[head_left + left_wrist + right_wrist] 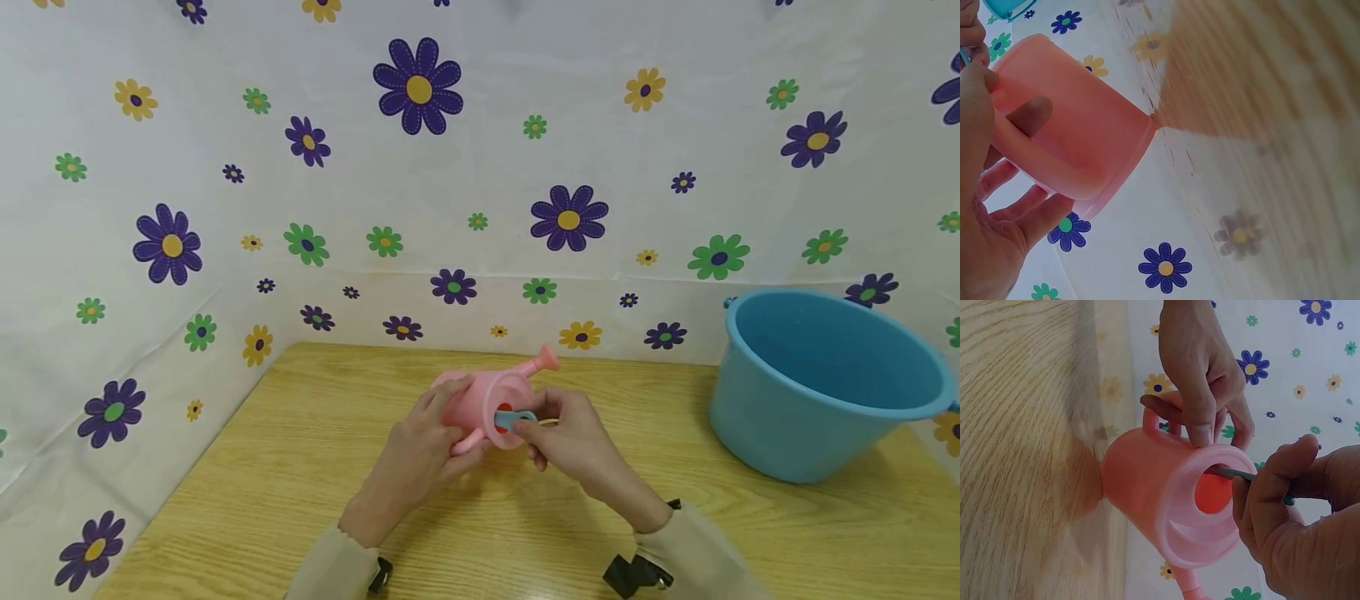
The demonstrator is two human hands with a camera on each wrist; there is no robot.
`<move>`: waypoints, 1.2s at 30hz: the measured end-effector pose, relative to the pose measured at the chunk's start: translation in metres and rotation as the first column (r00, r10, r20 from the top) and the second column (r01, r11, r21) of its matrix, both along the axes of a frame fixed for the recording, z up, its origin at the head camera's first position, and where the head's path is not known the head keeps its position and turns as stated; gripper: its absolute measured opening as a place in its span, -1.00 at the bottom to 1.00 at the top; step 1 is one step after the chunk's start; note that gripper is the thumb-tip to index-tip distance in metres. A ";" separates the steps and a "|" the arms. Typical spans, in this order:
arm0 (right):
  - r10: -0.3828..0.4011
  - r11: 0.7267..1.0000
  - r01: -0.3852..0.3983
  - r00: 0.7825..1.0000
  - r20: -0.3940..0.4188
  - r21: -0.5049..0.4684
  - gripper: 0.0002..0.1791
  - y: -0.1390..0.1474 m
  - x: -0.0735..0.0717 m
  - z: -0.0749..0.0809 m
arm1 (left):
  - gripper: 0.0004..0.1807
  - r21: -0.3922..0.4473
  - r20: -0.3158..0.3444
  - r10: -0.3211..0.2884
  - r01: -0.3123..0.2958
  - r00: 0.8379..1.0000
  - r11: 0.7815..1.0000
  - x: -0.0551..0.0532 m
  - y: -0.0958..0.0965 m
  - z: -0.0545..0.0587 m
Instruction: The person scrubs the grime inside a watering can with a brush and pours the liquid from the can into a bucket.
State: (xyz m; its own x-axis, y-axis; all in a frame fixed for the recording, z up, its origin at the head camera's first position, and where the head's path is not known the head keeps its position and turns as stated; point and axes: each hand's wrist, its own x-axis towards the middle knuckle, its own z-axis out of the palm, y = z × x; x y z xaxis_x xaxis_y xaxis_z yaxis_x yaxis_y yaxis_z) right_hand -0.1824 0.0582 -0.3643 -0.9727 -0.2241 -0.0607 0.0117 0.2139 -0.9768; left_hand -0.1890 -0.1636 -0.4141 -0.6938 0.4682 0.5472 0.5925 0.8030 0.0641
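A pink watering can (474, 404) stands on the table, its round opening turned toward my right hand and its spout pointing to the far right. My left hand (423, 442) grips it by the handle and side; in the right wrist view the left thumb (1200, 432) lies by the rim. Between the thumb and fingers of my right hand (577, 442) is a thin blue handle (513, 418) with a hole in its end. The handle's other end goes into the can's opening and is hidden. Something red (1213, 492) shows inside the opening.
To the right stands a large blue bucket (795, 417) with a wide rim. The wood-grain table (315, 467) meets a white flowered cloth (480, 158) at the back and left.
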 end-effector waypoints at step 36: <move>-0.008 0.996 0.013 0.998 0.059 -0.083 -0.75 0.012 0.004 0.005 | -0.55 0.006 0.000 0.004 -0.004 1.000 1.000 0.000 0.000 0.000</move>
State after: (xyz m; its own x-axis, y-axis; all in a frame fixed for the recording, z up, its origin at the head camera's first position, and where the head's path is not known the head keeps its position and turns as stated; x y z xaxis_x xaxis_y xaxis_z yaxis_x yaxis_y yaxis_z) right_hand -0.1781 0.0707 -0.3592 -0.9703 -0.2203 -0.0997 0.0717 0.1317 -0.9887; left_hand -0.1889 -0.1633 -0.4138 -0.6960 0.4622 0.5495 0.5891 0.8051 0.0690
